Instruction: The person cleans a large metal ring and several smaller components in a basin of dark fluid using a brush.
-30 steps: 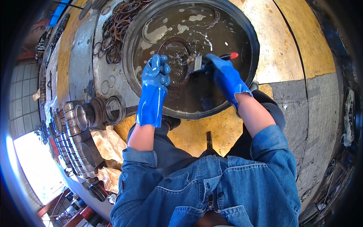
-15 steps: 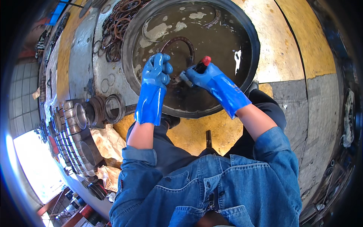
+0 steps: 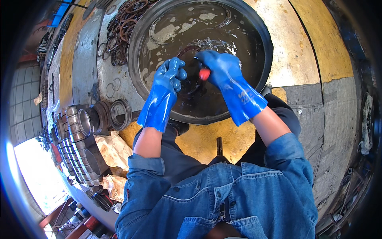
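Observation:
Both hands wear blue rubber gloves over a round black tub [image 3: 134,65] of murky liquid. My left hand [image 3: 169,75] is closed at the near left side of a dark metal ring [image 3: 187,50], which sits partly in the liquid. Wrapped in my right hand [image 3: 223,68] is a tool with a red-ended dark handle [image 3: 204,74]; its working end is hidden at the ring's far right side. Splashes and ripples show just beyond this hand.
A heap of dark rings [image 3: 129,20] lies left of the tub, with thin loose rings [image 3: 113,88] nearer. Metal cylinders [image 3: 75,139] stand in rows at the left, beside crumpled brown paper [image 3: 113,148]. My legs straddle the tub's near side.
My right hand has swung forward around the ring, turning the tool so its red end now points toward me. The ring has dipped lower, and the liquid has started splashing.

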Demonstrator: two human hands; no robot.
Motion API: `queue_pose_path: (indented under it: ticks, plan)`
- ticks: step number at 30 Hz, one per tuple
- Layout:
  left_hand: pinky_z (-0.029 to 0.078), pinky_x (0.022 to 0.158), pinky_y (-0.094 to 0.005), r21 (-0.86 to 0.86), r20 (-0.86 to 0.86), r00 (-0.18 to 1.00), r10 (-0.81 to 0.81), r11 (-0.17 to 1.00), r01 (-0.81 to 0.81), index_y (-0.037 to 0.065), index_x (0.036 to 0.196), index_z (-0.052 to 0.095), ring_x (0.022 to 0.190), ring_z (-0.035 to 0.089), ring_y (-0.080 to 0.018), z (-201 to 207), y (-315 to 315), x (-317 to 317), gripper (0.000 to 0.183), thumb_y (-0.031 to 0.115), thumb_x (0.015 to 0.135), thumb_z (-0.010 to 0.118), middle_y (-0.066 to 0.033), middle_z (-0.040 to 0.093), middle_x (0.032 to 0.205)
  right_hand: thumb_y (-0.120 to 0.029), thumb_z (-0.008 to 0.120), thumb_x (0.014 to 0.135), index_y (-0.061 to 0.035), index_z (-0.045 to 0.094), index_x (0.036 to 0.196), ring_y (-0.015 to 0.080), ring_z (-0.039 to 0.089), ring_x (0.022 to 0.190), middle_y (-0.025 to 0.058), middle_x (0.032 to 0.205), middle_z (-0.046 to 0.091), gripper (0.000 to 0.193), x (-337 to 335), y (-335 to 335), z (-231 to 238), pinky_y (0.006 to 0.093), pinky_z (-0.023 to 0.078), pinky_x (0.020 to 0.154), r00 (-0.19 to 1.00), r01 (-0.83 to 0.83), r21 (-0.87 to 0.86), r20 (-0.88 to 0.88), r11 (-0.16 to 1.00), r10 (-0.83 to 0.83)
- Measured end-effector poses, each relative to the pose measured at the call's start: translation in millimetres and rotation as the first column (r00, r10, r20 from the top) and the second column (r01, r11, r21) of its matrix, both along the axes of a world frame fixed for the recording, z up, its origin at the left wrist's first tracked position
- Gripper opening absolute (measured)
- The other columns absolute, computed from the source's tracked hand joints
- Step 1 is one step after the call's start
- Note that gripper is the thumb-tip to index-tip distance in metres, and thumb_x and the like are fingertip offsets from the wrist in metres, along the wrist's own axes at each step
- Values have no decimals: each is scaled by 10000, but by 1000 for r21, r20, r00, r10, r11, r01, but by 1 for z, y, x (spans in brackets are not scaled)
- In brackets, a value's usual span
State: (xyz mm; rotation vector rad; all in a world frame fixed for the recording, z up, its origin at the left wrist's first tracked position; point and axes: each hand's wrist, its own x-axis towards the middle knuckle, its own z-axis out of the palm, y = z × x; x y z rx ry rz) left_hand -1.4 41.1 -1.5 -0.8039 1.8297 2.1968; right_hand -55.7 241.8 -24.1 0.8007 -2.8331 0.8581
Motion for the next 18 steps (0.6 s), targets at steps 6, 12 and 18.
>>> queue_pose_path:
  ticks: [6, 12, 18]
  plan:
    - [324, 391, -221, -132, -88, 995, -40, 991, 28, 84, 1058, 687, 444, 454, -68, 4, 11, 3, 224, 303, 1047, 639, -30, 641, 704, -344, 650, 921, -54, 766, 1042, 278, 752, 921, 172, 949, 763, 335, -17, 8, -19, 403, 562, 816, 598, 243, -75, 797, 967, -88]
    - [332, 403, -217, -124, -143, 987, -78, 990, 60, 71, 1060, 683, 447, 445, -70, -5, 9, 3, 244, 307, 1055, 624, -44, 638, 695, -293, 755, 877, -12, 765, 992, 170, 694, 734, 94, 895, 761, 304, 5, 0, -6, 321, 545, 710, 263, 468, -391, 918, 792, 297]
    - [327, 394, -218, -136, -161, 983, -87, 989, 66, 69, 1061, 678, 438, 434, -71, -3, 6, 4, 242, 302, 1060, 613, -45, 635, 692, -296, 742, 896, -91, 756, 1086, 257, 741, 844, 116, 930, 761, 280, 4, -2, 7, 402, 586, 781, 465, 194, -184, 882, 964, 75]
